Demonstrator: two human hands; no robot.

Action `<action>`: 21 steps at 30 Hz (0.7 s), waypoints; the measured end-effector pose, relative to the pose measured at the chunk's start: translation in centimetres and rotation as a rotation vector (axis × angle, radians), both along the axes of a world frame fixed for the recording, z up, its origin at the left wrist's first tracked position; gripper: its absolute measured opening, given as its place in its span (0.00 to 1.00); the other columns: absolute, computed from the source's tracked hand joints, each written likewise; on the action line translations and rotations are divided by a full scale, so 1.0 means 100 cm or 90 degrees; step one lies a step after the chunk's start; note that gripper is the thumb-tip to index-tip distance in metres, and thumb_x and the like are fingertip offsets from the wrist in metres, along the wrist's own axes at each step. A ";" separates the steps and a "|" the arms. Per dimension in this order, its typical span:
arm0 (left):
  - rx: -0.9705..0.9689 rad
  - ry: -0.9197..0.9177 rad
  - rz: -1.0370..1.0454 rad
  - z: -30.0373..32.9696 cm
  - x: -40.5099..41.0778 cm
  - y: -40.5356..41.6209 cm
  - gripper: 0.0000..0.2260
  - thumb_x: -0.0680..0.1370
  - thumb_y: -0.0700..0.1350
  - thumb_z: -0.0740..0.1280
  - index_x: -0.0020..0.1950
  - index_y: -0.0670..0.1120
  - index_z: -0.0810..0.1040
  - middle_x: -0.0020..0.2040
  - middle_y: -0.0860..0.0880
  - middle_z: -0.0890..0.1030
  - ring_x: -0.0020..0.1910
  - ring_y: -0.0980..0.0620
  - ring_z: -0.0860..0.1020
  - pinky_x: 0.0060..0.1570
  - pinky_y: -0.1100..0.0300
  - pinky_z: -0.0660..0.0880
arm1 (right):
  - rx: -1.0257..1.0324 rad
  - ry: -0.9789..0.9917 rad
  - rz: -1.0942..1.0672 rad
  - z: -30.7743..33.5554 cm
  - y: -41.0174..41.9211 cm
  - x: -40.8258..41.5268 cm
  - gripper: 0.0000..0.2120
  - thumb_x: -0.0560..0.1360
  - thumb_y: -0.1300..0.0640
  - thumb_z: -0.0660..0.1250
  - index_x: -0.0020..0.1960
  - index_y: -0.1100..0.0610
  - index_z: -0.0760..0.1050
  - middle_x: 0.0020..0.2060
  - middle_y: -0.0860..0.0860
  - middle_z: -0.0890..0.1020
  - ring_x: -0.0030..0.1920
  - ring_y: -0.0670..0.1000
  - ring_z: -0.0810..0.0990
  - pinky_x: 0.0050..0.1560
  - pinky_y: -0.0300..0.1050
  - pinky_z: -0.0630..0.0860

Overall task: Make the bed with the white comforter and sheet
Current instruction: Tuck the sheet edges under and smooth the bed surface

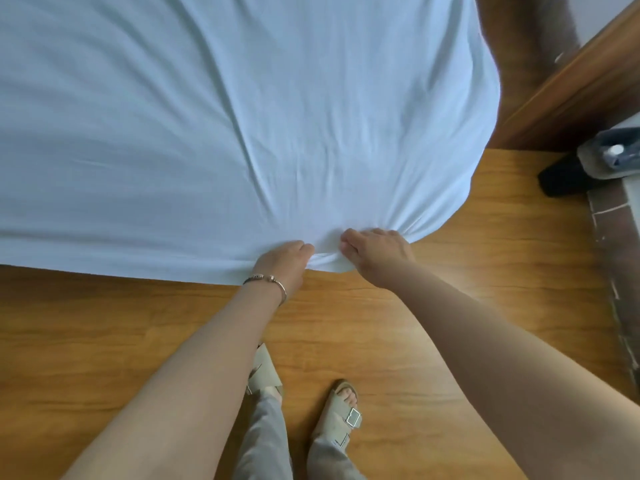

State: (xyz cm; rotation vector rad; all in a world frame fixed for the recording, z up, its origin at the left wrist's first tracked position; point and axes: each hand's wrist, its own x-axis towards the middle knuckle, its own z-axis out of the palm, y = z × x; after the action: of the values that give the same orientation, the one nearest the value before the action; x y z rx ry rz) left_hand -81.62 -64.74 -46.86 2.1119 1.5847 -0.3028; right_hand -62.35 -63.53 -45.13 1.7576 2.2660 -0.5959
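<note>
White sheet [214, 126] covers the bed to its near edge, gathered in folds at the near right corner. Left hand [285, 263] and right hand [377, 252] both grip bunched sheet there, fingers curled. Wooden floor [485, 271] lies open alongside. A dark bag [616, 150] sits by the wooden baseboard [571, 98], right.

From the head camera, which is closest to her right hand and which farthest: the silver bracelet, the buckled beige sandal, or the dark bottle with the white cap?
Measured from the right hand, which grips the white sheet:
1. Silver bracelet, on the left wrist, just to its left.
2. Buckled beige sandal, on the wooden floor below.
3. Dark bottle with white cap, at the far right edge.
</note>
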 end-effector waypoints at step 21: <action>0.226 0.021 0.063 0.074 -0.380 0.109 0.24 0.56 0.38 0.82 0.49 0.47 0.80 0.46 0.49 0.80 0.46 0.45 0.79 0.43 0.53 0.77 | 0.060 0.126 0.054 0.074 0.138 -0.340 0.11 0.77 0.54 0.66 0.59 0.51 0.77 0.54 0.48 0.77 0.61 0.51 0.73 0.48 0.43 0.69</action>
State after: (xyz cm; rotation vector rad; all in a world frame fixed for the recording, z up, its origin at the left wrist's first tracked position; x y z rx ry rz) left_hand -119.65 -53.79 -39.49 2.2826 1.8691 -0.0230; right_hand -96.34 -49.78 -37.68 1.7021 2.5260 -0.6832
